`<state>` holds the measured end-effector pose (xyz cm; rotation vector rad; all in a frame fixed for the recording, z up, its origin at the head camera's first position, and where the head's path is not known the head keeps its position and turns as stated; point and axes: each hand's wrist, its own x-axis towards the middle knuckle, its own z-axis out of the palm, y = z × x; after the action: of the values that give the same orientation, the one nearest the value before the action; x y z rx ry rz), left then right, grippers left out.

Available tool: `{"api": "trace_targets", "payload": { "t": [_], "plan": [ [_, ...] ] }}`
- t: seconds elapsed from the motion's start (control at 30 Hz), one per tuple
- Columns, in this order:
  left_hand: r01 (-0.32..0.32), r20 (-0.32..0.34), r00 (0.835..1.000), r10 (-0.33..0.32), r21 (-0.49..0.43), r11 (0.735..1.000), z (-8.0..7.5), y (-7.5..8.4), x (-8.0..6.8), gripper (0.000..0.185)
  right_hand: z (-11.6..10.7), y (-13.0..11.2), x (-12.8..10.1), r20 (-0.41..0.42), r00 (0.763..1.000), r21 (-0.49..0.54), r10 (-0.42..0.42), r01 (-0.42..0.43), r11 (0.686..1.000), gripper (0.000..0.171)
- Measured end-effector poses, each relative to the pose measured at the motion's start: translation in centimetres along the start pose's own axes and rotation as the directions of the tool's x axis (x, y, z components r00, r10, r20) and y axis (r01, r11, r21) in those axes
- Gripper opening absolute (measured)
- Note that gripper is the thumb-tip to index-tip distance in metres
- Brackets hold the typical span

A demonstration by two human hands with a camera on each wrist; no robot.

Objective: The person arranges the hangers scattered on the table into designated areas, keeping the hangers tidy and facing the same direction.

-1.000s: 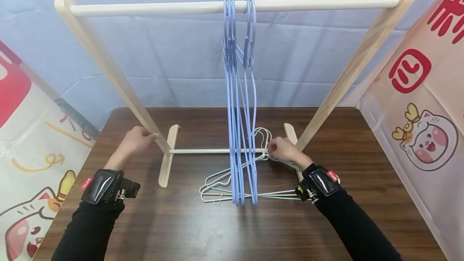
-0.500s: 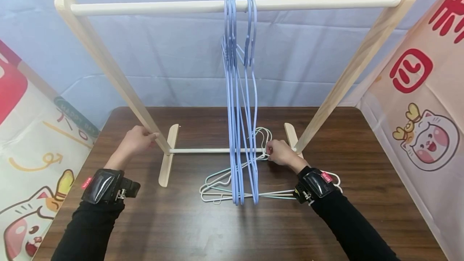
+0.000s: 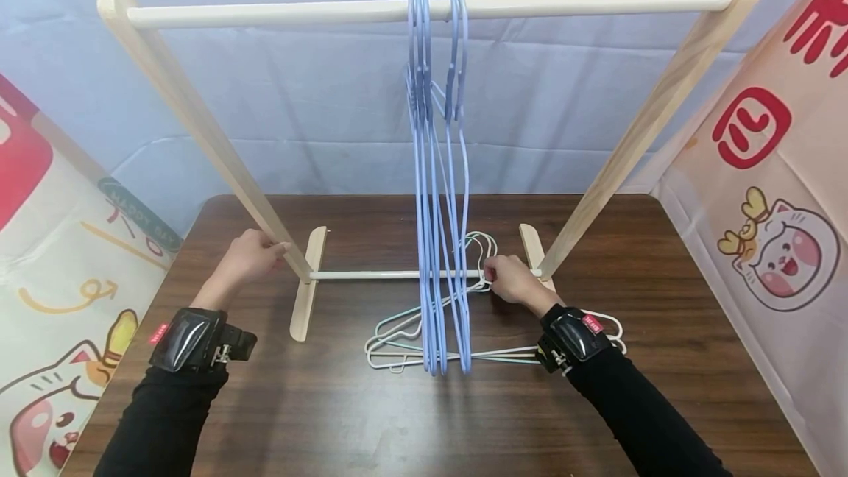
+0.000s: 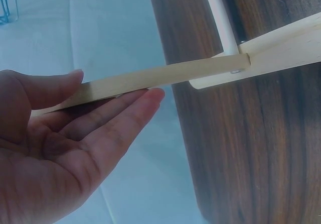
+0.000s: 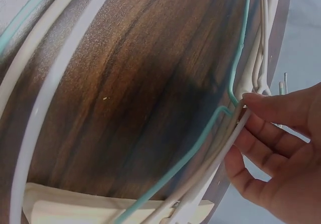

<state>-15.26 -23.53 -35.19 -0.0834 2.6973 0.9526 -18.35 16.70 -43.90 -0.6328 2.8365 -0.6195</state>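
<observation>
Two hands at a small wooden rack with hangers on a dark table.

The left hand [image 3: 246, 258] rested against the rack's slanted left leg [image 3: 199, 124], its fingers [image 4: 118, 116] nearly straight along the wood and the thumb on the other side. The right hand [image 3: 513, 280] pinched the necks of the pale hangers [image 3: 404, 337] lying flat on the table [image 3: 424, 418], fingertips [image 5: 261, 103] curled round the white and teal wires just below their hooks, close to the rack's lower crossbar [image 3: 371, 275] and right foot [image 3: 530, 241]. Several blue hangers [image 3: 440, 190] hung from the top rail [image 3: 278, 13], reaching down in front of the flat pile. Both wrists wore black straps.
</observation>
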Motion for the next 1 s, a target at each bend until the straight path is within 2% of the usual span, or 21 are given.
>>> {"api": "trace_targets", "payload": {
  "t": [0.3,0.57,1.0],
  "plan": [
    [0.005,-0.003,1.0,-0.005,0.011,1.0,0.0,0.0,0.0,0.037,-0.2,0.0,-0.1,0.004,1.0,-0.013,0.016,-0.016,1.0,0.018],
    [-0.001,-0.009,1.0,0.002,0.022,1.0,0.0,0.0,0.0,0.037,-0.8,-0.1,-0.1,0.048,0.999,-0.002,0.018,-0.018,1.0,0.015],
    [0.007,-0.003,1.0,-0.007,0.032,0.999,-0.1,-0.1,0.2,0.036,-3.3,-0.6,-0.2,0.142,0.986,0.069,-0.085,0.076,0.995,0.016]
  ]
}}
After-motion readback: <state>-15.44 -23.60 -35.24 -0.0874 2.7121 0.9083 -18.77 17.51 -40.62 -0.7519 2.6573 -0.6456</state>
